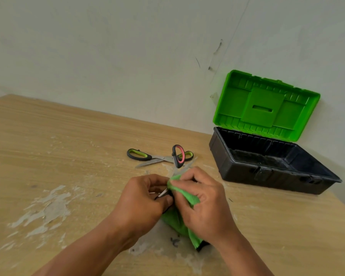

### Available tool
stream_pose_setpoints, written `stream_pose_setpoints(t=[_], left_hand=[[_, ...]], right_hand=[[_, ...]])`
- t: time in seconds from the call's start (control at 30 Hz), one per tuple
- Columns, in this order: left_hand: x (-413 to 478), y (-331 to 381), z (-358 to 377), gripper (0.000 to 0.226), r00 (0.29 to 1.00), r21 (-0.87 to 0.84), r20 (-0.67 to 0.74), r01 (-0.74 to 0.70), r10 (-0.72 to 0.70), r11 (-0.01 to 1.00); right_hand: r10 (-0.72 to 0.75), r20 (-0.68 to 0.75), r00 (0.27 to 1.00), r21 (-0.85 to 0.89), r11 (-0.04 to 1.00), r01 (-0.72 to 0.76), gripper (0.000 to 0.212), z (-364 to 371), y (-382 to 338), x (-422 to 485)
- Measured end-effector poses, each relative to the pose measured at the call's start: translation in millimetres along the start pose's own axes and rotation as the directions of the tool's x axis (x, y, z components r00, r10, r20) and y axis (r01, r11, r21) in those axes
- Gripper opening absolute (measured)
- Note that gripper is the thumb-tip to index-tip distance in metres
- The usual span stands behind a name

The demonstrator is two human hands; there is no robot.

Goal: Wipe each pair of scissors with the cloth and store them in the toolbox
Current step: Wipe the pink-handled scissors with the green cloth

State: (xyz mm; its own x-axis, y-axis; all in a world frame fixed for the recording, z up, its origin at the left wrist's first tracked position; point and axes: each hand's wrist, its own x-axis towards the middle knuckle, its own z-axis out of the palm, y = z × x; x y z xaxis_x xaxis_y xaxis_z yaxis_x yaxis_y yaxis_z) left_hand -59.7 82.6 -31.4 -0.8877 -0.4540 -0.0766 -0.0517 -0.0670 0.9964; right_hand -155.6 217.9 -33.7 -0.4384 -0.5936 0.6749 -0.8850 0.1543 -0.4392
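Over the desk (68, 146), the left hand (145, 198) grips the scissors (163, 193) while the right hand (203, 204) pinches the green cloth (184, 194) round their blade, whose axis runs near-left to far-right toward the open toolbox (277, 182), nearer the right hand.

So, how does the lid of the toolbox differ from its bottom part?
The lid is bright green; the base is black. The lid stands raised, tilted back towards the wall; the base sits flat on the table. The lid's inside shows ribs and a slot; the base is a deep hollow tub. Both look like moulded plastic and meet along the back edge.
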Motion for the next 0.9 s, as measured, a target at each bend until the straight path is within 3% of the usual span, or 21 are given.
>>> stream_pose_setpoints(t=[0.07,0.2,0.3,0.4,0.53,0.63,0.8,0.9], left_hand=[[0,0,-2,0.033,1.000,-0.030,0.004,0.007,-0.007,1.000],[-1,8,-1,0.043,0.999,-0.150,0.039,0.012,-0.006,0.989],[-4,14,0,0.055,0.998,-0.215,0.060,0.018,-0.005,0.976],[-5,16,-1,0.052,0.996,-0.284,0.080,0.061,-0.040,0.957],[-5,18,-2,0.042,0.995,-0.236,0.089,0.064,-0.044,0.970],[-5,18,-5,0.040,0.996,-0.149,0.078,0.049,-0.038,0.988],[-7,17,-6,0.040,0.989,-0.052,0.143,0.036,-0.029,0.998],[-8,18,-6,0.038,0.981,-0.032,0.192,0.026,-0.019,0.999]], right_hand=[[0.017,0.025,1.000,0.016,1.000,-0.017,0.021,-1,0,-1],[0.104,-0.178,0.979,-0.074,0.990,-0.118,0.017,-6,8,2],[0.303,-0.297,0.905,0.072,0.953,-0.295,0.010,-13,10,2],[0.487,-0.218,0.846,0.302,0.858,-0.416,0.011,-15,6,3],[0.390,-0.016,0.921,0.322,0.874,-0.365,0.022,-4,-4,0],[0.395,0.038,0.918,0.238,0.888,-0.392,0.024,3,-4,-1],[0.384,-0.057,0.922,0.170,0.913,-0.370,0.020,7,-5,-5],[0.456,-0.106,0.883,0.227,0.876,-0.425,0.007,7,-7,-4]])
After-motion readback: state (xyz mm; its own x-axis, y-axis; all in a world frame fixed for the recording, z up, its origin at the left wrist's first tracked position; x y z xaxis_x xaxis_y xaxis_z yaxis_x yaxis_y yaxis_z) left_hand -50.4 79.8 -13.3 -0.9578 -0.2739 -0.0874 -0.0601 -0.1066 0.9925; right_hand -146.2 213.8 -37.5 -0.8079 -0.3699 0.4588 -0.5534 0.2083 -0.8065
